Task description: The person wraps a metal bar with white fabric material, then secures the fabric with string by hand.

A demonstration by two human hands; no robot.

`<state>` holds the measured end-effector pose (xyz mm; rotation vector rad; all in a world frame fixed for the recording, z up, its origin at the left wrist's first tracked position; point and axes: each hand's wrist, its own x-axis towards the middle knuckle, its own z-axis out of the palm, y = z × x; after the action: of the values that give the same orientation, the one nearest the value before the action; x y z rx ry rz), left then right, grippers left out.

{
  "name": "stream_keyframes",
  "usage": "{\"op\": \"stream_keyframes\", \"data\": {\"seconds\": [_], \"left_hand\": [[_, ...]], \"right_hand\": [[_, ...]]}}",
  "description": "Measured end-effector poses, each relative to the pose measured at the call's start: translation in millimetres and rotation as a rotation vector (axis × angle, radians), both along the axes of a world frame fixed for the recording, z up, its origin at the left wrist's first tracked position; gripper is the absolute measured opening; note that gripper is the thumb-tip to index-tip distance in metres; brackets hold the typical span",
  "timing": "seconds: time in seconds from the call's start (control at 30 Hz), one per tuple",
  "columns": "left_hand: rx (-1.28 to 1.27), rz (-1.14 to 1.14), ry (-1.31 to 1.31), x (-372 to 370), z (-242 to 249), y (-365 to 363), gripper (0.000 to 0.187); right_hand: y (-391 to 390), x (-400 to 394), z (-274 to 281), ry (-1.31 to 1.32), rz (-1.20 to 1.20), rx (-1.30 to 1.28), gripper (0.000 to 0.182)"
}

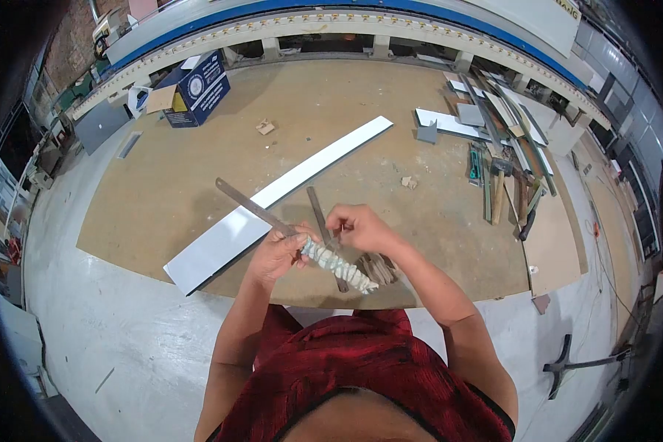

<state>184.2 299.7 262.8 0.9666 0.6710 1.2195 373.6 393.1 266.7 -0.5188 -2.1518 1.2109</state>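
Your left hand (pixel 274 256) grips the bar (pixel 249 203) | right hand (pixel 359 227): can't tell its grip | risk: wrapping (pixel 339 267) could unravel (coils look loose) if your hold slackens

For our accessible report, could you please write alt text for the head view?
A person's left hand holds a dark strip with pale, bunched material around one end; the right hand hovers alongside, over a brown table bearing a white panel and tools.

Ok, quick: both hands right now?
Left hand: closed on the partly wrapped flat bar.
Right hand: fingers curled; can't tell whether it holds anything.
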Motion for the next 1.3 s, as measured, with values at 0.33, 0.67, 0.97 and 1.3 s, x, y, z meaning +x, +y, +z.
{"op": "stream_keyframes", "data": {"seconds": [0.33,0.67,0.97,1.3], "left_hand": [[-0.036,-0.022,0.038,-7.2,-2.9,3.5,0.021],[0.083,0.521,0.112,5.3,-7.9,17.5,0.025],[0.092,0.611,-0.048,13.4,4.9,5.4,0.023],[0.308,0.703,0.383,33.1,9.1,-5.0,0.024]], "right_hand": [[23.1,10.4,-10.8,-0.019,0.023,-0.405,0.022],[-31.4,4.4,-30.1,-0.136,0.114,-0.164,0.019],[-29.8,25.0,6.4,-0.425,0.072,-0.090,0.017],[-32.5,2.4,38.5,-0.026,-0.401,0.167,0.023]]}}
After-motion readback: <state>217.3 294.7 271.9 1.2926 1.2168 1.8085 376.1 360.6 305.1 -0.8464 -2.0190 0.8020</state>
